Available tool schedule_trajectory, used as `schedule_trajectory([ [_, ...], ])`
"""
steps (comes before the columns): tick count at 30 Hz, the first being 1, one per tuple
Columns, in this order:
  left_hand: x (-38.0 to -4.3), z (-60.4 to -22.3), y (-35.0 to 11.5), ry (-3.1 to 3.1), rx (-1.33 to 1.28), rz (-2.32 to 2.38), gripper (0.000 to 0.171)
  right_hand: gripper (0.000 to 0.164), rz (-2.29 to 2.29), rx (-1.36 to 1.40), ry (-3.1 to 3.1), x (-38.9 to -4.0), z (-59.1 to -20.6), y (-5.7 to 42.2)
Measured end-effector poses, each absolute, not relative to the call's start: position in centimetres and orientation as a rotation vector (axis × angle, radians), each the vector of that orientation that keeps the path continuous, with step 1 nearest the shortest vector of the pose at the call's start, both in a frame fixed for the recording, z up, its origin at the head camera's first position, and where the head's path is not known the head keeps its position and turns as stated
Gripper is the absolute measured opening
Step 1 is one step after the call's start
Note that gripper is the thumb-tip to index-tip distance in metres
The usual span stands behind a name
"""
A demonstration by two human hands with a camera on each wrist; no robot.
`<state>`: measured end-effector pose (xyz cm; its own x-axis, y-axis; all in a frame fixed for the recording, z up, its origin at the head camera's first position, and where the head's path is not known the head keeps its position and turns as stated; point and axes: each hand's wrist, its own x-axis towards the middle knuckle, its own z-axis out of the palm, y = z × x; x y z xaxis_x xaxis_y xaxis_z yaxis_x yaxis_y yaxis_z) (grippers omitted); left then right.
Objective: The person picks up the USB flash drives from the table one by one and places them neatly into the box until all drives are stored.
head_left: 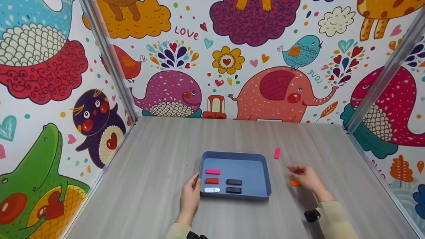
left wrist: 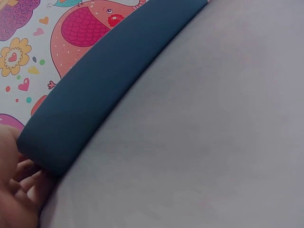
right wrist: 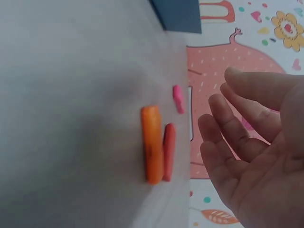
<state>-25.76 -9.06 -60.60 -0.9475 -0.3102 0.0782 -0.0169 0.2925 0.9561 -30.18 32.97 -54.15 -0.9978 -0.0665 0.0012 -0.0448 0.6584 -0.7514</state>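
Observation:
A blue tray (head_left: 235, 196) holds small oblong sticks that look like USB drives. On its left are a pink stick (head_left: 212, 171), a red stick (head_left: 212, 181) and a white stick (head_left: 212, 190); beside them lie two black sticks (head_left: 234, 182). My left hand (head_left: 191, 196) grips the tray's left side near the front corner, fingers against the outer wall. My right hand (head_left: 307, 178) hovers right of the tray with nothing in it, fingers loosely bent. Near it on the table lie an orange stick (right wrist: 152, 145) and, alongside, another red stick (right wrist: 169, 152).
Another pink stick (head_left: 277, 153) lies on the grey table (head_left: 159, 159) just beyond the tray's right back corner. Walls printed with cartoon animals (head_left: 272, 93) enclose the table at the back and sides, with metal posts (head_left: 109, 59) at the corners.

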Motion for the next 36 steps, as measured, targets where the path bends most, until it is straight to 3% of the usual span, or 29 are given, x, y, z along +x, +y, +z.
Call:
schedule_trajectory([
  [15,-25.7,-60.8,-9.1,-2.319,0.287,-1.7,0.038,0.025,-1.273,-0.05,2.838,-30.2,-56.5,35.0],
  [36,-25.7,-60.9,-9.1,-2.301,0.267,-1.701,0.038,0.033,-1.235,-0.067,2.845,-29.5,-57.3,35.7],
])
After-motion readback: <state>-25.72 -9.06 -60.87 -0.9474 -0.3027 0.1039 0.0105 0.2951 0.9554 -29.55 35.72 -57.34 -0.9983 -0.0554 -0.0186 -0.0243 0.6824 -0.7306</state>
